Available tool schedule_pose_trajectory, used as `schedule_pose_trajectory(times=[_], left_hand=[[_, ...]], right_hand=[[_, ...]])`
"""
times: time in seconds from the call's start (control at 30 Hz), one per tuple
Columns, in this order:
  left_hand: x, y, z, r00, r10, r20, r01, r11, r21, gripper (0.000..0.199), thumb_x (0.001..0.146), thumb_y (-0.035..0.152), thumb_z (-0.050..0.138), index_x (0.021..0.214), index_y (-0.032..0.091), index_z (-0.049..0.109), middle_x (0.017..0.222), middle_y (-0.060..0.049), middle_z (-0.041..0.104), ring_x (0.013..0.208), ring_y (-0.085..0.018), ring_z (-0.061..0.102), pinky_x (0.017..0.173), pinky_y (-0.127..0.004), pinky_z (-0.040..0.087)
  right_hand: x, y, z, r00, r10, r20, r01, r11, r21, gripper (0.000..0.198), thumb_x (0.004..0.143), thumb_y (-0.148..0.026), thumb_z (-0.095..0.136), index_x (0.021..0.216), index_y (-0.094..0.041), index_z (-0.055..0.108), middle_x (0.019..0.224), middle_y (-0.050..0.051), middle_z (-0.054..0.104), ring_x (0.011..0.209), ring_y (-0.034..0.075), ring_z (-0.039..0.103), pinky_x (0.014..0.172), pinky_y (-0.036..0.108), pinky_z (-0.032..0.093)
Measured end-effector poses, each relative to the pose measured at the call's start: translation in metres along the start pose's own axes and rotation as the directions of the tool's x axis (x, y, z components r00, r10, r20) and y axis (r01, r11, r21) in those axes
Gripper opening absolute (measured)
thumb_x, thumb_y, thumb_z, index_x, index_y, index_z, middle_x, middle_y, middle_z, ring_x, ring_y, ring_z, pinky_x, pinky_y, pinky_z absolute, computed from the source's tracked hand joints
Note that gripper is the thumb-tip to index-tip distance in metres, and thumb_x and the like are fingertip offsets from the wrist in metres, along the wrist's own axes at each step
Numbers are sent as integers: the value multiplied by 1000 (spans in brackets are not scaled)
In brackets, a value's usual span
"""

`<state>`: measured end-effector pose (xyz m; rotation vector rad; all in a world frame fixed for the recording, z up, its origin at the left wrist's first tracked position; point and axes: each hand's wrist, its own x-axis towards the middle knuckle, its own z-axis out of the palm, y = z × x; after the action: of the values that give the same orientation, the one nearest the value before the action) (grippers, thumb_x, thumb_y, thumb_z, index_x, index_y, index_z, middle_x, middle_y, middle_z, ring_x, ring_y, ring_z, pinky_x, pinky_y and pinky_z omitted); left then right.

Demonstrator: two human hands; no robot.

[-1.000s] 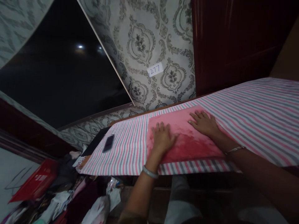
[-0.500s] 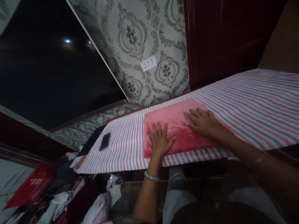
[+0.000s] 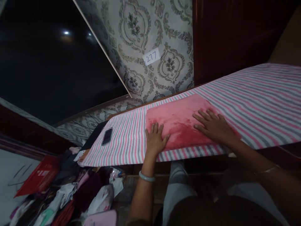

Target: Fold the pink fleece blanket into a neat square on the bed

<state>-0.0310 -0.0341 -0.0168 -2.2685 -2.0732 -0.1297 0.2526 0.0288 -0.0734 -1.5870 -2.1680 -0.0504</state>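
Note:
A pink plush cloth [image 3: 178, 116], folded into a flat rectangle, lies on a pink, grey and white striped cover [image 3: 131, 135]. Its pile shows lighter and darker patches. My left hand [image 3: 155, 138] rests flat on the cloth's left edge, fingers spread, a pale bangle on the wrist. On the right part of the cloth lies my right hand [image 3: 213, 125], palm down with the fingers apart. Neither hand grips anything.
A dark, blurred-out object [image 3: 107, 136] sits on the cover's left end. Clothes [image 3: 87, 194] and a red bag-like item [image 3: 39, 175] are heaped at lower left. Behind stand a patterned wall with a paper label [image 3: 151, 56], a dark window [image 3: 54, 62] and a dark red panel [image 3: 230, 37].
My left hand has slid left to the cloth's edge, and my right hand has moved right. The pile under them looks smoother and lighter in places. The view has shifted slightly.

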Motion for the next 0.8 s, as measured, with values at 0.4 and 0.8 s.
schedule_pose_trajectory(times=[0.4,0.8], left_hand=[[-39,-56,-2,964,255,-81,-262,960,-99,70,92,52,66,152,21,47,166,-15,37,157,-30,27,126,-55,26],[-41,-65,-9,872,484,-76,-481,875,55,70,87,11,62,154,15,41,161,-19,43,152,-32,36,120,-53,41]], right_hand=[[-1,1,0,1000,-12,3,12,999,-40,65,102,-57,28,156,-27,47,164,8,36,151,40,27,113,66,34],[-29,29,-8,963,-269,28,260,949,177,69,91,-63,51,153,-35,49,160,6,43,150,38,33,121,63,29]])
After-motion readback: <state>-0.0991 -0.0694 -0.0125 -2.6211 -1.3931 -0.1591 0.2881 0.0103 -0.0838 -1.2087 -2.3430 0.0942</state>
